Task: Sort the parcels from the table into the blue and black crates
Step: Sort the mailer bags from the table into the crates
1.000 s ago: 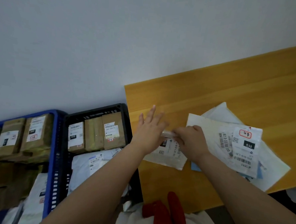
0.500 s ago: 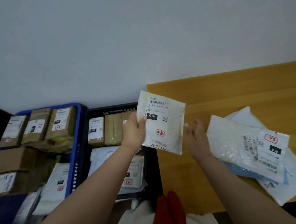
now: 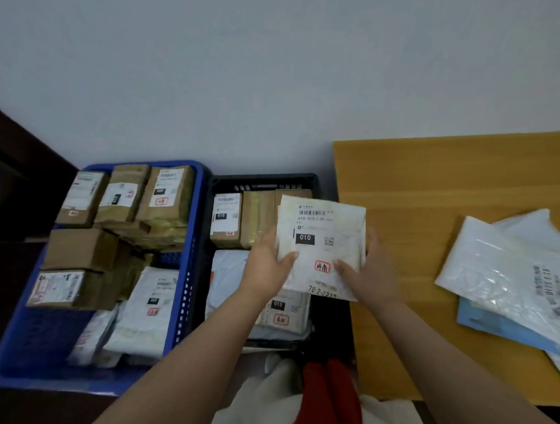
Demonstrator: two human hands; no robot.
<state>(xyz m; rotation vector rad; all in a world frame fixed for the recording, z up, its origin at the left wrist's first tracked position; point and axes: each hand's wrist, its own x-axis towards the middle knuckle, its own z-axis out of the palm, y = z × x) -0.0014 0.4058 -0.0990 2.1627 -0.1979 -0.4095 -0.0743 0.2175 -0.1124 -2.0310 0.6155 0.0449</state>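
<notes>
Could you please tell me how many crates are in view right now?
2: the blue crate on the left, and the black crate between it and the table.

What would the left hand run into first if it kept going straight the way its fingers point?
The left hand points up and away, gripping the white parcel. Past it, the brown boxes at the black crate's far end likely come first; depth is unclear.

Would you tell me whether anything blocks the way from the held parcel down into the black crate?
Nothing visible does. Both hands, left and right, hold the white parcel over the open black crate, already holding other parcels.
</notes>
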